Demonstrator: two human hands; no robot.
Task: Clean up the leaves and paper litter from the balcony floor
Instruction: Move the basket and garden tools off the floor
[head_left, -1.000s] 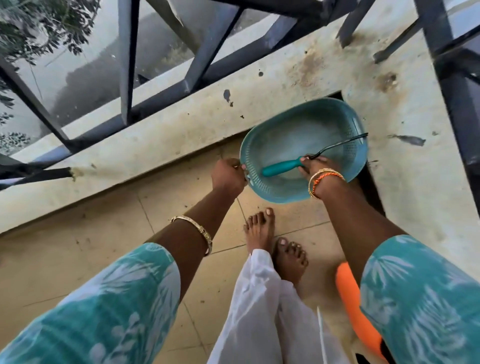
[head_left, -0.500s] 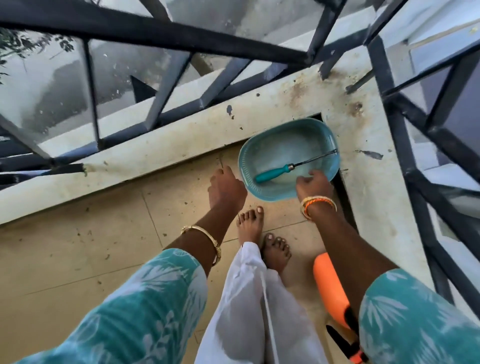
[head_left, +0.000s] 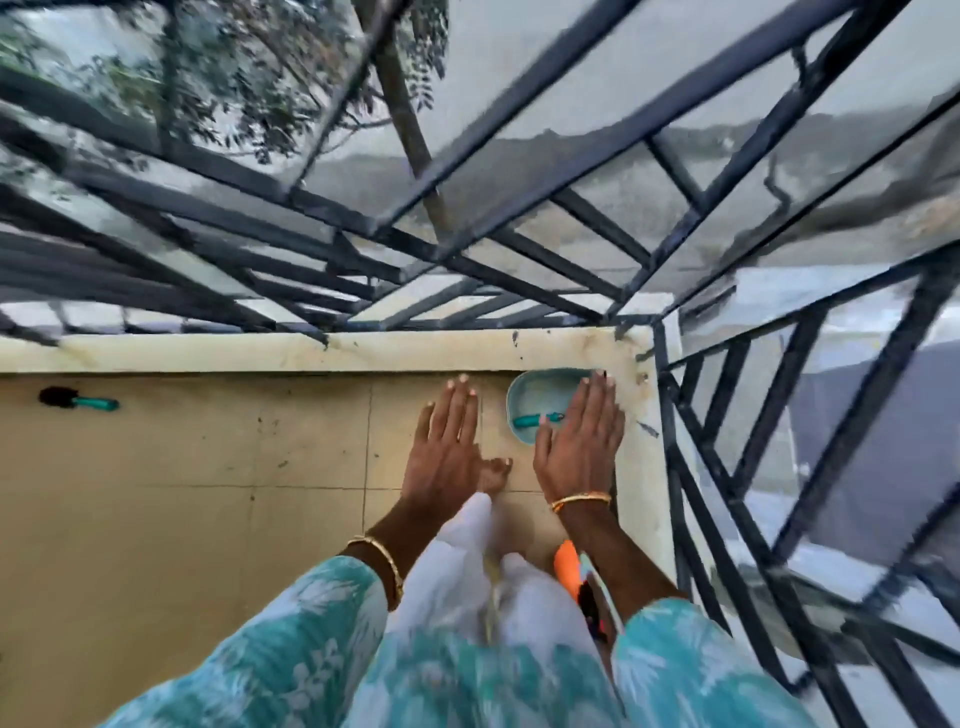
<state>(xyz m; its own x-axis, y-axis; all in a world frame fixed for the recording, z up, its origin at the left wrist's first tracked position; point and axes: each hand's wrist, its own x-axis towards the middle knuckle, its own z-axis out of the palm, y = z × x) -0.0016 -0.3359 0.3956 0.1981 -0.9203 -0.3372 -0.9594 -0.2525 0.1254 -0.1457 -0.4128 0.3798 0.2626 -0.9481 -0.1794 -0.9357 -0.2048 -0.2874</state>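
1. My left hand (head_left: 444, 447): fingers straight and spread, palm down, holding nothing, above the floor tiles beside the basin.
2. My right hand (head_left: 579, 441): likewise flat and spread, empty, hanging over the right side of the basin and hiding part of it. Both hands look free, which I judge fits standing upright with nothing to carry.
3. Teal basin (head_left: 540, 397): on the balcony floor (head_left: 182, 493), tucked into the far right corner where the ledge (head_left: 260, 353) meets the railing (head_left: 691, 467). Probably parked there as the collecting bin, out of the walking path.
4. Teal-handled tool (head_left: 530, 420): lying inside the basin, its working end hidden behind my right hand.
5. Small brush (head_left: 78, 400): dark head, teal handle, lying alone on the floor against the far edge toward the left, well apart from the basin.
6. Leaves and paper litter: none I can make out on the tiles, only faint specks; the picture is blurred. One dark scrap (head_left: 647, 428) lies on the ledge at the right edge.
7. Orange object (head_left: 566, 569): near my right leg, partly hidden; its identity is unclear.
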